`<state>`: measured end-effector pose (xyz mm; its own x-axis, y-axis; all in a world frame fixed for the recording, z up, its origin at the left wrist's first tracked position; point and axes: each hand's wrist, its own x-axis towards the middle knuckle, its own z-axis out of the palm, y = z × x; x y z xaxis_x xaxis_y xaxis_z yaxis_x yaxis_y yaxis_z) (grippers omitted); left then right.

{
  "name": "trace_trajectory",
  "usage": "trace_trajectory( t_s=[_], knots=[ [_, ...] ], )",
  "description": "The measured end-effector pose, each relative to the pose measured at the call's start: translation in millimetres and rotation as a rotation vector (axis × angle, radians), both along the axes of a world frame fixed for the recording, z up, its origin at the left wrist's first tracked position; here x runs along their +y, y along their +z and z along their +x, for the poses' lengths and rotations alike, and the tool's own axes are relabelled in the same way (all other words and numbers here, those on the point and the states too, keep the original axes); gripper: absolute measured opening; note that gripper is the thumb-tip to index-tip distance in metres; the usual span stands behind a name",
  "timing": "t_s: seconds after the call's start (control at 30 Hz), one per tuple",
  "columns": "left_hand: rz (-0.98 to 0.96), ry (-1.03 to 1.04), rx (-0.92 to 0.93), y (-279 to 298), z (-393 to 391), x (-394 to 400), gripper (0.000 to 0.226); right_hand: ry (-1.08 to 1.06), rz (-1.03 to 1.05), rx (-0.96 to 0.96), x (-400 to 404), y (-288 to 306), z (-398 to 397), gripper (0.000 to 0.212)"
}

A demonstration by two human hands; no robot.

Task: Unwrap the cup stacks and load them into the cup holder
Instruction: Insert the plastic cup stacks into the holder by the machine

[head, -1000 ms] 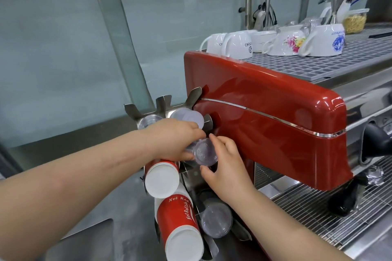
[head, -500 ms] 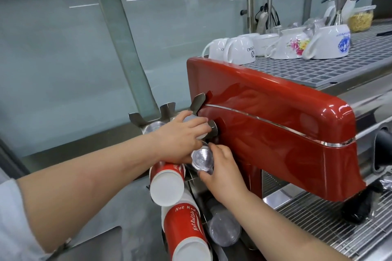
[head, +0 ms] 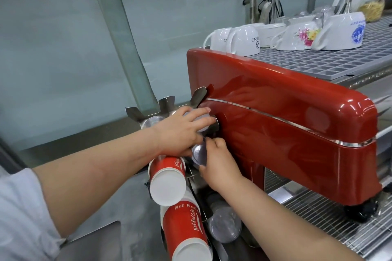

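Pressing my left hand point(head: 182, 129) flat over the upper clear stack's end, I pinch the clear cup stack point(head: 199, 154) with my right hand point(head: 218, 165) in the cup holder point(head: 167, 103) beside the red machine point(head: 286, 133), and should push it squarely in.

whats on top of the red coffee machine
White mugs lie upside down or tipped on the grey grid tray atop the red coffee machine. Behind them, items are too cluttered to identify.

Both arms reach forward; the left hand point(head: 180, 131) lies flat, fingers spread, above the curled right hand point(head: 219, 163).
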<state>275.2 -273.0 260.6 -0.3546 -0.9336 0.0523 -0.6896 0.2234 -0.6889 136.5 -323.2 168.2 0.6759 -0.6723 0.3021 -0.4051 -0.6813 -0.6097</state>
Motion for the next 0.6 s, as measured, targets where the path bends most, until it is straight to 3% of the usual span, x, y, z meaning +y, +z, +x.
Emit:
trace_trajectory(
  t_s=[0.3,0.47,0.6],
  knots=[
    [-0.015,-0.02,-0.026,1.0,-1.1,0.4,0.025,0.008,-0.001,0.103,-1.9,6.4,-1.1,0.066],
    [0.01,0.017,-0.036,5.2,-17.0,2.7,0.016,0.006,-0.024,0.197,-0.5,16.5,-5.2,0.055],
    [0.107,0.14,-0.092,11.2,-24.0,3.7,0.03,0.006,-0.084,0.26,0.7,28.8,-16.3,0.04]
  ],
)
